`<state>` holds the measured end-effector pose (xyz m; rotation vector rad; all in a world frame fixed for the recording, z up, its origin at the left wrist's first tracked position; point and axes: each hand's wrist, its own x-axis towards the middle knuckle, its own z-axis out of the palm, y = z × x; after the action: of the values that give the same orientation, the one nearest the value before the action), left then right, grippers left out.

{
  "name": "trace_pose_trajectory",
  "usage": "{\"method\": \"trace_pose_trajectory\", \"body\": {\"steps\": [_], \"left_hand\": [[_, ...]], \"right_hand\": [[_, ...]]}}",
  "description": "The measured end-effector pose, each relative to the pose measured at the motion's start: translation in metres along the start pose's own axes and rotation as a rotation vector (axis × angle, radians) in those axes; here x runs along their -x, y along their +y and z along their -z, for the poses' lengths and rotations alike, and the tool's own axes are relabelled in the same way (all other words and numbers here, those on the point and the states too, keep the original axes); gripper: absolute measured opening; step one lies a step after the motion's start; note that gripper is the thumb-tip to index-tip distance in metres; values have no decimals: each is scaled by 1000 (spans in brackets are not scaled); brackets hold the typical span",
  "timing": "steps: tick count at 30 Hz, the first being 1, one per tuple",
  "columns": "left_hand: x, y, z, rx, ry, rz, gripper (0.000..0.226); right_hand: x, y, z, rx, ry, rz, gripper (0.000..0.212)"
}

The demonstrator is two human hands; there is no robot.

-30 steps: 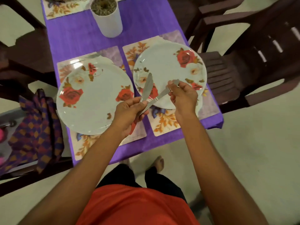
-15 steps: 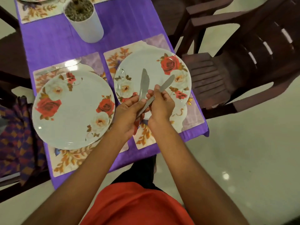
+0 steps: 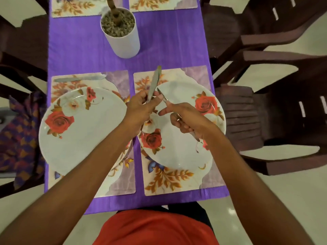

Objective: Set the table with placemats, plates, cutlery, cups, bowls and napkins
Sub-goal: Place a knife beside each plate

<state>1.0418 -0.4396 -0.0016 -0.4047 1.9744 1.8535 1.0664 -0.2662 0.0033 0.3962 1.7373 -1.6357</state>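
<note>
At the left edge of the worktop (image 3: pixel 79 53), a patterned cloth (image 3: pixel 19 135) hangs over a chair seat, off the setting. Next to it the left placemat (image 3: pixel 120 183) carries a rose plate (image 3: pixel 79 135), with a table knife (image 3: pixel 79 79) laid flat along the mat's far edge, clear of the plate, so this place appears to have its cutlery already.

Between the two plates the left grip (image 3: pixel 141 110) is closed around the handle of a second knife (image 3: pixel 154 84), blade pointing up and away, held above the mats rather than resting on anything. It looks parked there as stock for a later place.

Just beside it, the right grip (image 3: pixel 189 121) holds a third piece of cutlery (image 3: pixel 165 99), probably another knife. The lower fingers curl round the handle and the index finger stretches out along it, which would steady the piece for laying down. Its tip reaches toward the left grip, above the right plate (image 3: pixel 180 152).

That plate sits on the right placemat (image 3: pixel 177 181), which shows no cutlery, so this mat is the likely target. Well to the right stands a dark chair (image 3: pixel 244 121).
</note>
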Motion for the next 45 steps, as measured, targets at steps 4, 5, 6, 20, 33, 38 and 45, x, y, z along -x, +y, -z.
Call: {"method": "trace_pose_trajectory", "body": {"steps": [4, 5, 6, 20, 33, 38, 45], "left_hand": [[-13, -1, 2, -54, 30, -16, 21], [-17, -1, 1, -37, 48, -7, 21], [-20, 0, 1, -15, 71, 8, 22], [-90, 29, -15, 40, 253, 190, 9], [-144, 13, -13, -479, 207, 161, 25], [-150, 7, -12, -559, 208, 130, 24], [-156, 2, -13, -650, 235, 71, 21]], "right_hand": [[-14, -14, 23, 18, -187, -20, 38], [-18, -15, 29, 22, -232, -32, 39], [-23, -17, 35, 21, -279, -45, 39], [-101, -47, 120, 617, 81, 301, 19], [-150, -27, 139, 875, 227, 592, 27], [-154, -17, 137, 899, 298, 624, 26], [-154, -12, 142, 909, 411, 637, 28]]}}
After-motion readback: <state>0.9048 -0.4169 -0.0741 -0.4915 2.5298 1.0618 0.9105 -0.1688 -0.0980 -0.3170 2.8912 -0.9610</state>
